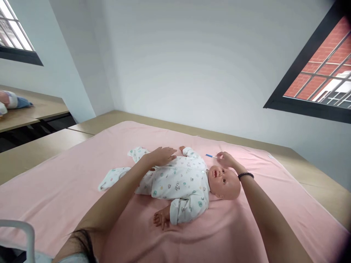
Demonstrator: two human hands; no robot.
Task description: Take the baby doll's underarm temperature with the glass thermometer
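Note:
A baby doll (192, 182) in a white patterned sleepsuit lies on its back on a pink sheet (68, 190), head to the right. My left hand (160, 156) rests flat, fingers apart, on the doll's far side near its hip. My right hand (226, 159), with a dark bead bracelet on the wrist, is beyond the doll's head with its fingers pinched on the end of a thin blue and white stick (210, 156) that looks like a thermometer. The stick lies low over the sheet near the doll's far arm.
The sheet covers a tan table (315, 171) set against a white wall. More tan tables (33, 113) stand at the left, one with another doll on it. A white rail (22, 230) shows at the bottom left corner. Windows sit at the upper left and right.

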